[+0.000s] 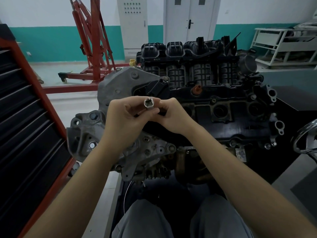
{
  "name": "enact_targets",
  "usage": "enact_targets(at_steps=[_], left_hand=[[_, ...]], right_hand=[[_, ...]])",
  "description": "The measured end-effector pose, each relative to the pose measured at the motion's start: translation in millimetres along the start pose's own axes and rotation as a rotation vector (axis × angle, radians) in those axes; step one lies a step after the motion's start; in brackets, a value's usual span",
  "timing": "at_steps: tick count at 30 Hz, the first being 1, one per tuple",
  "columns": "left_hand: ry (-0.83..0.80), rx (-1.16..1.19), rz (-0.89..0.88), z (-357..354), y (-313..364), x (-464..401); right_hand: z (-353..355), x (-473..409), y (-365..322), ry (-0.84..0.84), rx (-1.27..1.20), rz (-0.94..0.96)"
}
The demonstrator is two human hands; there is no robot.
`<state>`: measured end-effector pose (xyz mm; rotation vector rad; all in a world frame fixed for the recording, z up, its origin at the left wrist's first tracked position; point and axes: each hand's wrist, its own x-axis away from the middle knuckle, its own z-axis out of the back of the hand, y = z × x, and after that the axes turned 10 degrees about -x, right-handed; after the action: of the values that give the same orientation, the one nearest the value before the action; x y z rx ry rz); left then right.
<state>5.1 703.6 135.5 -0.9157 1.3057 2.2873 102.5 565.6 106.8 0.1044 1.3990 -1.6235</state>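
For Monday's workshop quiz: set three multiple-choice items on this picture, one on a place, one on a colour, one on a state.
1. Where does the hoist stand?
A. Behind the engine, to the left
B. On top of the engine
C. To the right of the engine

2. What colour is the cap on the engine?
A. Blue
B. White
C. Orange

3. How is the socket?
A. Lying on the engine
B. Held up in fingers
C. Shut in a drawer

Answers:
1 A: it stands at the back left, apart from the engine.
2 C: it shows orange amid black parts.
3 B: the left hand pinches it above the engine, and the right hand has its fingers at the other end.
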Motion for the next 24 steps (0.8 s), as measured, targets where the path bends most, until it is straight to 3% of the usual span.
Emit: enact_targets(at_steps=[3, 9, 15, 21, 24], left_hand=[[-0.12, 0.019, -0.042, 4.2, -0.9, -0.3], [0.077, -0.115, -0.053, 0.3, 3.6, 0.3], [-0.09, 0.072, -0.036, 6.0, 1.2, -2.6], [0.048, -0.039, -0.003, 2.1, 2.7, -3.4], [-0.026, 0.082, 0.008, 3.6, 1.3, -3.2]], right_hand=[[0.4, 1.1, -0.3, 0.032, -0.014, -0.004], [1.1, 0.8, 2.4, 0.018, 0.002, 0.006], [0.5, -0.5, 2.9, 0.044, -0.024, 0.016], [1.1, -0.2, 4.0, 0.037, -0.027, 0.019], [0.2, -0.3, 3.7, 0.024, -0.032, 0.032]])
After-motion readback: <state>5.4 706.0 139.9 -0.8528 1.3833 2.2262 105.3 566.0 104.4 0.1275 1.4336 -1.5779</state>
